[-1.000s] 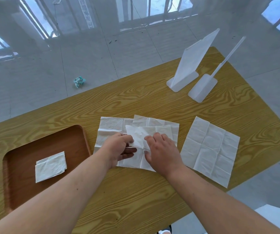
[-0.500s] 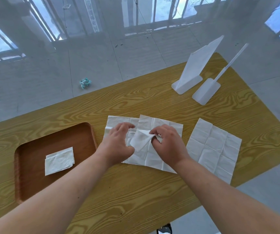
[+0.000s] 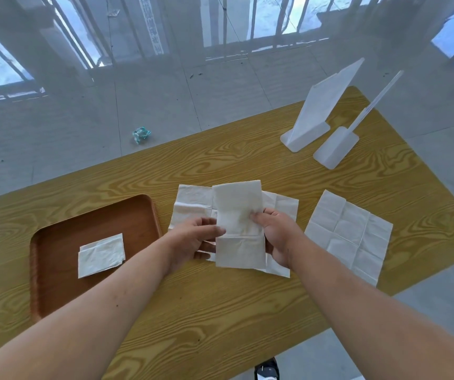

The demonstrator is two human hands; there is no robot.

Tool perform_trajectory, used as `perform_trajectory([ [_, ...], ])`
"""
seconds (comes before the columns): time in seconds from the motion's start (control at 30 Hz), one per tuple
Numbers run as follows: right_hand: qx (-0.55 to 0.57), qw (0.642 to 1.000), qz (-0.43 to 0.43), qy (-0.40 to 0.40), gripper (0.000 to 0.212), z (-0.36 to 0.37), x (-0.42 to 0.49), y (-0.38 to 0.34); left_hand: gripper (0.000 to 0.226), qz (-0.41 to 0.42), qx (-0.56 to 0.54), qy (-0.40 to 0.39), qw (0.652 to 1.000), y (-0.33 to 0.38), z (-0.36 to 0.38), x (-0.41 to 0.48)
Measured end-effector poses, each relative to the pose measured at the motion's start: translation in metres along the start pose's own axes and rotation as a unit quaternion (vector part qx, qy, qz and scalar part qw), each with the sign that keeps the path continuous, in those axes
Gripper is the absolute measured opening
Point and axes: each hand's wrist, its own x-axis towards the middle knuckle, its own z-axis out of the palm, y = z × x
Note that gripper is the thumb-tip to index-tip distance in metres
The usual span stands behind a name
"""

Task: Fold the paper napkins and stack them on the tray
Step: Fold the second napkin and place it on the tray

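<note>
Wooden table [image 3: 220,311]; folded napkin [image 3: 238,226] between both hands.

The table [image 3: 220,311] is yellow-brown with a swirling dark wood-grain pattern. The tray [image 3: 56,270] is plain reddish brown. The napkins are white: the folded one [image 3: 101,255] on the tray, the held strip [image 3: 238,215], and the open sheet [image 3: 349,237] creased into a grid of squares. The two stands [image 3: 316,119] are translucent white. The floor [image 3: 165,105] is glossy pale grey tile, with a teal-and-white scrap [image 3: 141,134] lying on it.
</note>
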Motion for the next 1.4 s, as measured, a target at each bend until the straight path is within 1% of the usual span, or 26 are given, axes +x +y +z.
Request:
perform_trajectory([
  [0.07,-0.01,0.999,0.03,0.028,0.018,0.0,0.006,0.014,0.037,-0.033,0.008,0.002,0.999,-0.007,0.005,0.004],
  [0.13,-0.001,0.998,0.055,0.039,0.02,0.0,0.01,0.025,0.032,-0.07,0.03,0.012,0.997,-0.017,0.009,0.007],
  [0.2,0.009,0.997,0.063,0.035,0.028,-0.001,0.011,0.03,0.04,-0.086,0.053,0.025,0.995,-0.026,0.012,0.008],
  [0.27,-0.02,0.998,0.05,0.043,0.047,-0.004,0.009,0.033,0.051,-0.08,0.05,0.057,0.994,-0.03,0.014,0.009],
  [0.33,-0.075,0.996,0.024,0.045,0.069,-0.007,0.003,0.034,0.059,-0.068,0.025,0.078,0.994,-0.031,0.015,0.009],
  [0.37,-0.09,0.995,0.007,0.034,0.075,-0.009,0.0,0.035,0.062,-0.06,0.011,0.082,0.995,-0.031,0.015,0.009],
  [0.47,-0.101,0.994,-0.039,-0.036,0.092,-0.015,-0.009,0.038,0.071,-0.035,-0.031,0.079,0.996,-0.027,0.016,0.007],
  [0.5,-0.117,0.99,-0.048,-0.058,0.094,-0.017,-0.011,0.038,0.07,-0.03,-0.05,0.075,0.995,-0.025,0.016,0.007],
  [0.6,-0.168,0.977,-0.068,-0.109,0.085,-0.021,-0.016,0.039,0.056,-0.021,-0.09,0.06,0.994,-0.017,0.016,0.008],
  [0.67,-0.187,0.972,-0.079,-0.121,0.078,-0.023,-0.019,0.039,0.049,-0.016,-0.082,0.059,0.995,-0.014,0.017,0.008],
  [0.73,-0.209,0.965,-0.092,-0.128,0.078,-0.026,-0.022,0.038,0.046,-0.012,-0.035,0.072,0.997,-0.014,0.018,0.008],
  [0.8,-0.283,0.944,-0.109,-0.129,0.084,-0.029,-0.027,0.038,0.043,-0.013,-0.004,0.074,0.997,-0.016,0.018,0.008],
  [0.83,-0.339,0.924,-0.12,-0.128,0.087,-0.03,-0.03,0.039,0.04,-0.017,-0.005,0.071,0.997,-0.018,0.018,0.008],
  [0.9,-0.451,0.871,-0.159,-0.113,0.092,-0.031,-0.033,0.042,0.036,-0.031,-0.026,0.063,0.997,-0.02,0.017,0.009],
  [0.93,-0.496,0.843,-0.187,-0.094,0.09,-0.031,-0.033,0.044,0.035,-0.039,-0.034,0.057,0.997,-0.021,0.017,0.009],
  [0.97,-0.527,0.82,-0.213,-0.072,0.084,-0.03,-0.033,0.045,0.034,-0.046,-0.037,0.051,0.997,-0.022,0.016,0.009],
  [1.0,-0.542,0.806,-0.232,-0.051,0.075,-0.03,-0.033,0.047,0.033,-0.052,-0.037,0.044,0.997,-0.024,0.015,0.009],
  [1.07,-0.549,0.798,-0.25,-0.02,0.058,-0.032,-0.029,0.05,0.032,-0.06,-0.034,0.033,0.997,-0.025,0.014,0.01],
  [1.13,-0.546,0.802,-0.241,-0.008,0.043,-0.035,-0.026,0.05,0.03,-0.064,-0.009,0.025,0.998,-0.027,0.012,0.01],
  [1.17,-0.534,0.813,-0.233,-0.01,0.034,-0.036,-0.024,0.049,0.029,-0.064,0.02,0.02,0.998,-0.027,0.011,0.01],
  [1.23,-0.487,0.845,-0.219,-0.023,0.018,-0.038,-0.02,0.049,0.033,-0.048,0.111,0.01,0.993,-0.029,0.009,0.011],
  [1.3,-0.44,0.876,-0.193,-0.029,0.024,-0.039,-0.016,0.049,0.045,-0.012,0.203,0.002,0.979,-0.031,0.005,0.012],
  [1.37,-0.394,0.906,-0.153,-0.028,0.025,-0.041,-0.011,0.047,0.059,0.009,0.245,-0.02,0.969,-0.034,0.002,0.015],
  [1.4,-0.375,0.917,-0.136,-0.025,0.024,-0.041,-0.008,0.046,0.063,0.009,0.255,-0.03,0.966,-0.035,0.002,0.016],
])
